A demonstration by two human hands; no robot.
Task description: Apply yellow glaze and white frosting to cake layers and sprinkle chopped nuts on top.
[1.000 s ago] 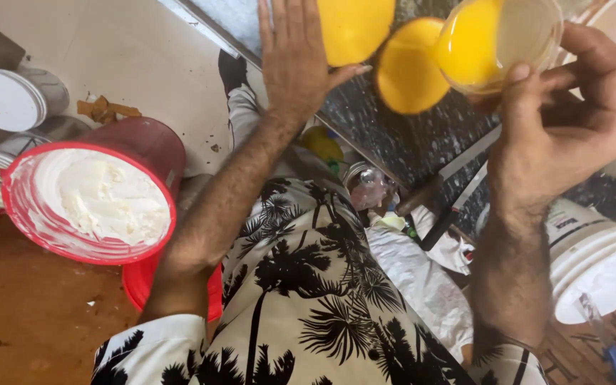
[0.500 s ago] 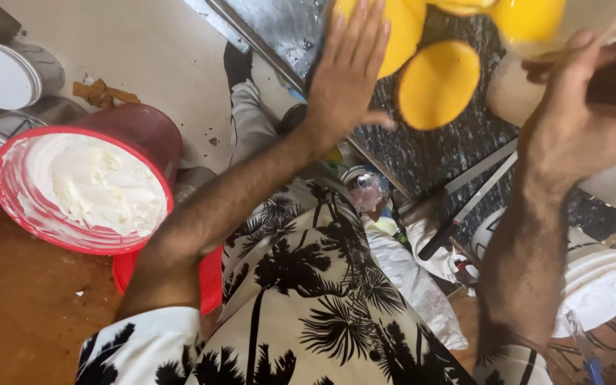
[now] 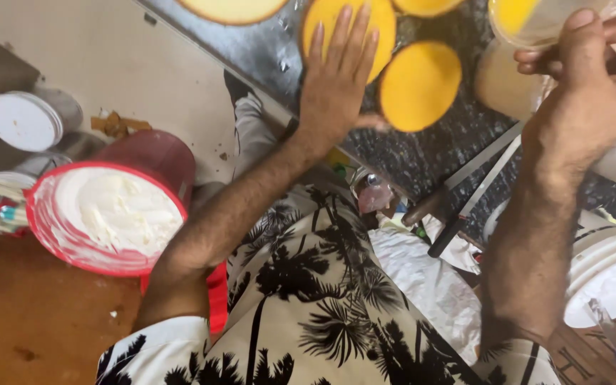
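Observation:
My left hand (image 3: pixel 336 71) lies flat with spread fingers on a round yellow cake disc (image 3: pixel 386 18) on the dark speckled counter (image 3: pixel 436 164). A second yellow disc (image 3: pixel 420 85) sits just to its right, and parts of others show at the top edge. My right hand (image 3: pixel 593 78) grips a clear plastic cup (image 3: pixel 529 21) with yellow liquid inside, tilted above the counter at the upper right.
A red tub of white cream (image 3: pixel 108 214) stands at the left on a brown surface. A white-lidded container (image 3: pixel 23 121) is behind it. A white bucket (image 3: pixel 607 274) sits at the lower right. Two long knives (image 3: pixel 465 192) lie on the counter edge.
The view has shifted so the discs sit lower and nearer. My left hand has come down flat onto a yellow disc. The cup in my right hand has moved to the right.

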